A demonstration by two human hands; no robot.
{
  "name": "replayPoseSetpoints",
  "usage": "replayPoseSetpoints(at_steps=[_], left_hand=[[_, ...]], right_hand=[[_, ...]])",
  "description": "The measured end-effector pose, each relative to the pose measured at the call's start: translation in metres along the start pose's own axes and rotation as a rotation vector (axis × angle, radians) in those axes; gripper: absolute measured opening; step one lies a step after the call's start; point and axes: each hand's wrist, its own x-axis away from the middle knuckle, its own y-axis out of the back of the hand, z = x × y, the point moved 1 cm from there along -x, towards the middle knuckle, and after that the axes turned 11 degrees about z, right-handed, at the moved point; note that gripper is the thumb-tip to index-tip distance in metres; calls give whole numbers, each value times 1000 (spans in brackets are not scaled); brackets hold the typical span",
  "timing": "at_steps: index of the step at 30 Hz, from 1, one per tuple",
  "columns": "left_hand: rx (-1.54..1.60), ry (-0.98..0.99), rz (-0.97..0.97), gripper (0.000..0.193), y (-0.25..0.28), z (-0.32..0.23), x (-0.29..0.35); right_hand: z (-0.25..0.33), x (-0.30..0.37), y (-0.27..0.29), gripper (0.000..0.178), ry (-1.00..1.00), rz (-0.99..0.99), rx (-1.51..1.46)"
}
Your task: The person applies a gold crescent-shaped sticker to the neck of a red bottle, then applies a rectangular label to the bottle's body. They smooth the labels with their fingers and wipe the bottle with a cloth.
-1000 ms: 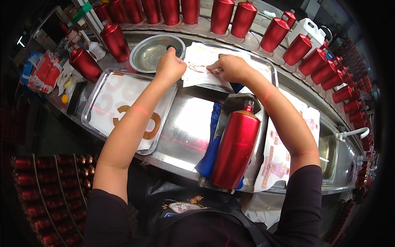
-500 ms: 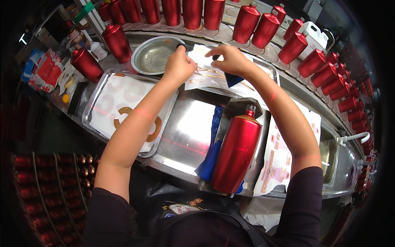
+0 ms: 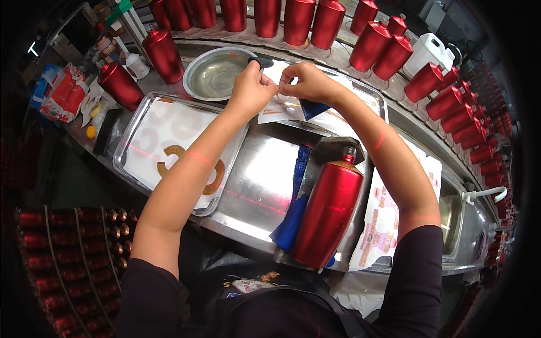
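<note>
My left hand (image 3: pixel 252 90) is over the near edge of a white sheet (image 3: pixel 271 116) bearing thin gold strips, its fingers pinched on what looks like a thin strip. A black cover or band (image 3: pixel 261 62) shows at one of its fingers. Touching those fingertips, my right hand (image 3: pixel 310 83) is closed in a pinch too. From under it sticks out a flat dark blue piece (image 3: pixel 314 109) with a pointed corner, apparently held in the palm. Nearer me, a glossy red bottle (image 3: pixel 329 211) lies in a holder with blue padding (image 3: pixel 291 222), neck pointing away.
To the left are a metal tray (image 3: pixel 119 152) with gold curved decals (image 3: pixel 213 181) on white paper and a basin of water (image 3: pixel 217 76). Red bottles (image 3: pixel 298 22) line a curved conveyor at the back. A decal sheet (image 3: pixel 376 225) and a sink (image 3: pixel 451 225) are at right.
My right hand has moved left and its spread fingers have closed, meeting my left fingertips. The dark blue piece moved with it. Bottles on the conveyor have shifted right.
</note>
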Motion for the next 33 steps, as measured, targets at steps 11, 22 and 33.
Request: replayPoseSetpoints(at_steps=[11, 22, 33], left_hand=[[-13, 15, -6, 34, 1, -6, 5], [-189, 26, -242, 32, -7, -10, 19], [330, -84, -175, 32, -14, -53, 79]], right_hand=[[2, -1, 0, 22, -10, 34, -12], [4, -4, 4, 16, 9, -15, 108], [-22, -30, 1, 30, -195, -39, 164]])
